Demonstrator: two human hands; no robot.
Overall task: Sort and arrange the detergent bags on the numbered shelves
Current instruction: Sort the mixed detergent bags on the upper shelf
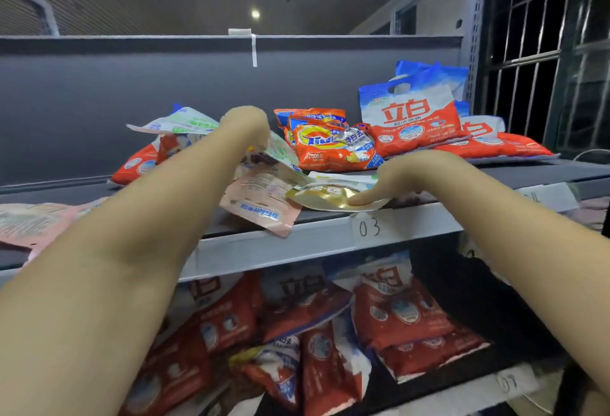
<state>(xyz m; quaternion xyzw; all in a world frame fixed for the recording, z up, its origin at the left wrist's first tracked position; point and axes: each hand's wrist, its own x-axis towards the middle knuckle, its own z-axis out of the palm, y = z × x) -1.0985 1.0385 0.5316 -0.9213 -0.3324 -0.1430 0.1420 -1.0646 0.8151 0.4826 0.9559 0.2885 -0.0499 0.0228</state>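
1. The upper shelf (pixel 297 244) runs across the whole view; its grey front edge carries a handwritten label "03" (pixel 369 228). A second label (pixel 541 196) further right is too faint to read.
2. The lower shelf (pixel 462 392) sits in shadow. Red and white bags (pixel 402 316) lie heaped on it, overlapping, so their number is hard to tell. Its label (pixel 510 382) at the right is blurred.
3. The left forearm crosses the shelf front. The left hand (pixel 246 128) reaches into the pile; its fingers curl down out of sight behind the hand, seemingly onto a pale crumpled bag (pixel 280 151), but the grip itself is hidden.
4. The right hand (pixel 392 178) lies low at the shelf front, fingers fairly straight, a fingertip (pixel 355 199) pressing on a gold pouch (pixel 325 196). It does not close round it.
5. A big red, white and blue bag (pixel 412 118) stands tilted at the back right, with another blue-topped bag (pixel 439 72) mostly hidden behind it and a flat red one (pixel 495 146) beside it.
6. An orange bag (pixel 333 148) sits mid-shelf, a second orange one (pixel 310 115) half covered behind.
7. A pink pouch (pixel 260 204) overhangs the shelf front, print upside down.
8. At far left, a pink bag (pixel 33 221) is cut off by the arm and the picture's border.
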